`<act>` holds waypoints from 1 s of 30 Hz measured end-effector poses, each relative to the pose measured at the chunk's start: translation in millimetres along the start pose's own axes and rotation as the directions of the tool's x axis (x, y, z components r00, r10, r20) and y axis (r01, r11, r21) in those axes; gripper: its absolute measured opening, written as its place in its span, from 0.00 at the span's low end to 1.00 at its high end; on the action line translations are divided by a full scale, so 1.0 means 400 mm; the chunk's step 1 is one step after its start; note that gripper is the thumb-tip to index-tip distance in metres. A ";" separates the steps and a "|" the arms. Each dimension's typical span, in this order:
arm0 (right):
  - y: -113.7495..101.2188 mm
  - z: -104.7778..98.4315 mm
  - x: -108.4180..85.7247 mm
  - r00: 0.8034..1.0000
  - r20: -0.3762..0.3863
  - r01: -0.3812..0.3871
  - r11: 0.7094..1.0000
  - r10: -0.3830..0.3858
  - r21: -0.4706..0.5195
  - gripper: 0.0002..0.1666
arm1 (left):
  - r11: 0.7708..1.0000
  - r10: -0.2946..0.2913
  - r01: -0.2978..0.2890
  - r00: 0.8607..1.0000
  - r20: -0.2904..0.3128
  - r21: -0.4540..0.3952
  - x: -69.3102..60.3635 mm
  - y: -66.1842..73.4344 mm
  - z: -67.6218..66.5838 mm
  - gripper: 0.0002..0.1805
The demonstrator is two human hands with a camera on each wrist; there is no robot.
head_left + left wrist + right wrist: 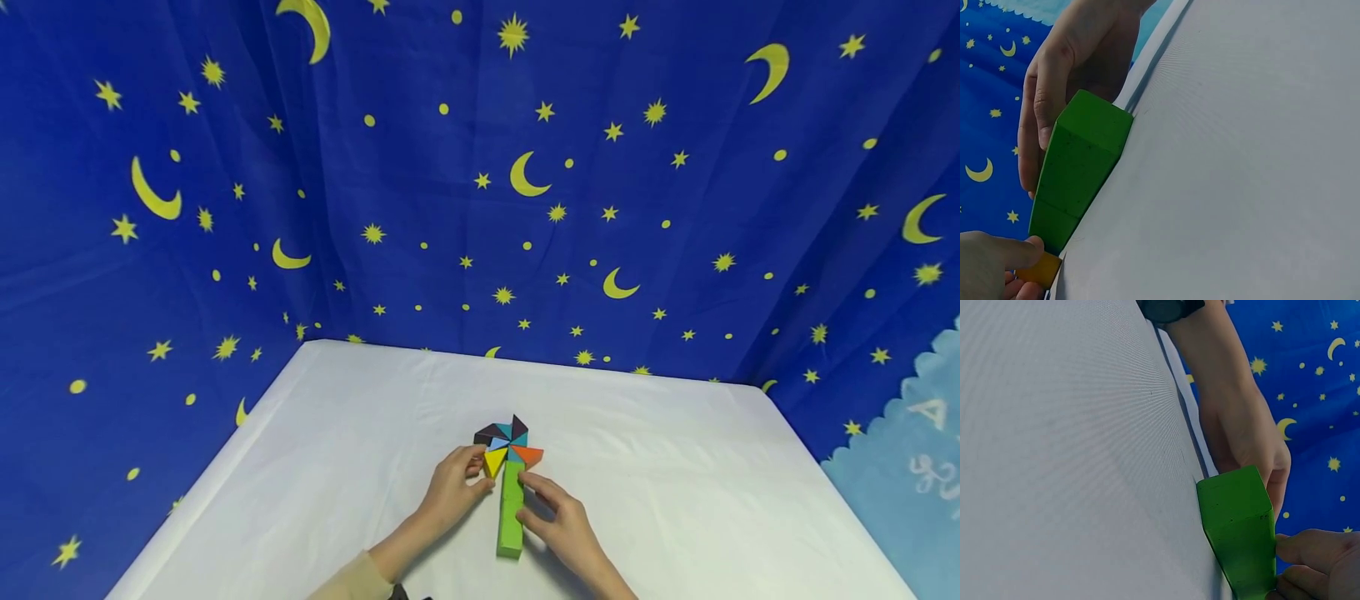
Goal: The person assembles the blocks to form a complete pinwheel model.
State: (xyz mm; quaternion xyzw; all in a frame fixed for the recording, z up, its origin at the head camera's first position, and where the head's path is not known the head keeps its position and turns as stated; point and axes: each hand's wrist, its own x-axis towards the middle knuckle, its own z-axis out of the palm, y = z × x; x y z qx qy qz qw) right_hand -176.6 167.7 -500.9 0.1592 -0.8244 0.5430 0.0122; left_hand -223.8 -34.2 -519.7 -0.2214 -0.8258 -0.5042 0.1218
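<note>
A pinwheel shape of triangular blocks lies flat on the white-covered table, with a long green bar of blocks (511,517) running from it toward me; faint seams cross the bar. My left hand (450,487) pinches a yellow triangular block (495,462) at the pinwheel's lower left, thumb and fingers on either side of it. Against the bar's right side rest the thumb and fingertips of my right hand (566,529). An orange triangle (531,456) sits at the pinwheel's right, black triangles (519,427) at its top and left. Blue and teal pieces (498,444) fill its middle.
White cloth (360,433) covers the table. A blue curtain (420,183) with yellow moons and stars hangs behind and at the sides. Light-blue fabric (915,475) with white lettering shows at the right. A dark watch (1166,307) is on the left wrist.
</note>
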 end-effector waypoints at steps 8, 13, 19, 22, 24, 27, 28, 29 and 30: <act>-0.001 -0.006 -0.004 1.000 -0.007 -0.008 0.999 0.008 -0.032 0.32 | 0.999 -0.024 0.025 1.000 0.014 -0.030 0.012 0.006 0.016 0.30; 0.007 -0.012 -0.012 0.999 -0.015 -0.032 0.999 0.032 -0.042 0.32 | 0.997 -0.047 0.048 0.999 0.022 -0.057 0.011 0.011 0.030 0.28; 0.004 -0.006 -0.017 1.000 -0.003 -0.023 0.999 0.023 -0.028 0.31 | 0.996 -0.049 0.048 0.999 -0.013 -0.080 0.008 0.008 0.035 0.25; 0.006 -0.005 -0.017 1.000 -0.011 -0.011 1.000 0.011 -0.027 0.32 | 0.998 -0.026 0.024 0.999 -0.030 -0.051 0.009 0.004 0.035 0.23; 0.007 -0.006 -0.018 1.000 -0.013 -0.013 0.999 0.012 -0.030 0.32 | 0.999 -0.014 0.013 0.999 -0.038 -0.038 0.009 0.002 0.037 0.23; 0.011 -0.006 -0.021 1.000 -0.004 -0.012 1.000 0.012 -0.026 0.31 | 0.999 -0.012 0.010 0.999 -0.046 -0.031 0.004 -0.002 0.041 0.22; 0.013 -0.006 -0.023 1.000 -0.001 -0.014 1.000 0.014 -0.024 0.31 | 0.999 -0.014 0.013 0.999 -0.047 -0.034 0.002 -0.003 0.043 0.22; 0.014 -0.007 -0.025 1.000 0.004 -0.014 1.000 0.015 -0.028 0.31 | 0.999 -0.014 0.012 0.999 -0.049 -0.035 -0.001 -0.003 0.045 0.21; 0.016 -0.008 -0.026 1.000 0.008 -0.017 0.999 0.017 -0.034 0.31 | 0.999 -0.016 0.014 0.999 -0.048 -0.038 -0.004 -0.003 0.047 0.21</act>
